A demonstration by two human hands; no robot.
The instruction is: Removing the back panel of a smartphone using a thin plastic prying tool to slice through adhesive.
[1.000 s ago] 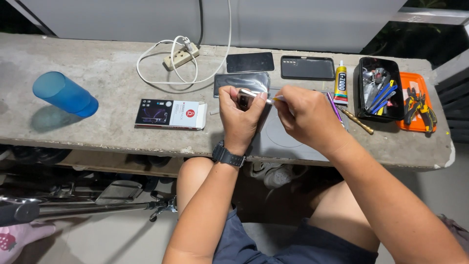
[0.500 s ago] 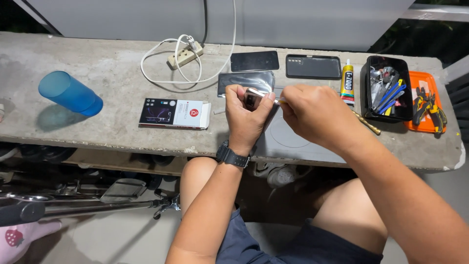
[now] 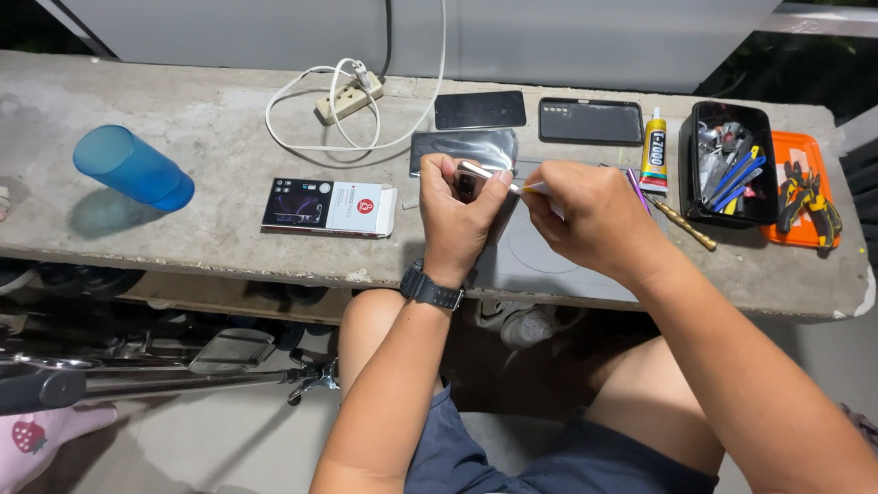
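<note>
Left hand: the left hand (image 3: 460, 220) is curling its grip around a small phone (image 3: 473, 180), holding it tilted just above the counter (image 3: 183, 101); a dark watch (image 3: 430, 288) is sitting on the wrist.
Right hand: the right hand (image 3: 590, 220) is pinching a thin tool (image 3: 528, 188) in a narrow grip, with its tip touching the phone's upper edge at 3 o'clock of the left hand.
Phone: it is resting in the left hand, near the counter's middle, over a grey mat (image 3: 549, 261); which side is facing up I cannot tell.
Behind the hands: a shiny grey panel (image 3: 462, 146) is lying at 12 o'clock of the left hand, with a dark phone (image 3: 479, 110) and a dark case (image 3: 590, 120) beyond it.
Left side: a flat box (image 3: 329, 207) is lying at 9 o'clock of the hands, and a blue cup (image 3: 133, 168) is lying on its side further out at 9 o'clock.
Far edge: a white cord (image 3: 311, 110) is looping around a power strip (image 3: 348, 98) at 11 o'clock.
Right side: a glue tube (image 3: 654, 150) is lying at 2 o'clock, beside a black tray (image 3: 729, 163) of tools, and an orange tray (image 3: 805, 187) with pliers is sitting just past it.
Near the wrist: a gold drill bit (image 3: 684, 224) is lying at 3 o'clock of the right hand.
</note>
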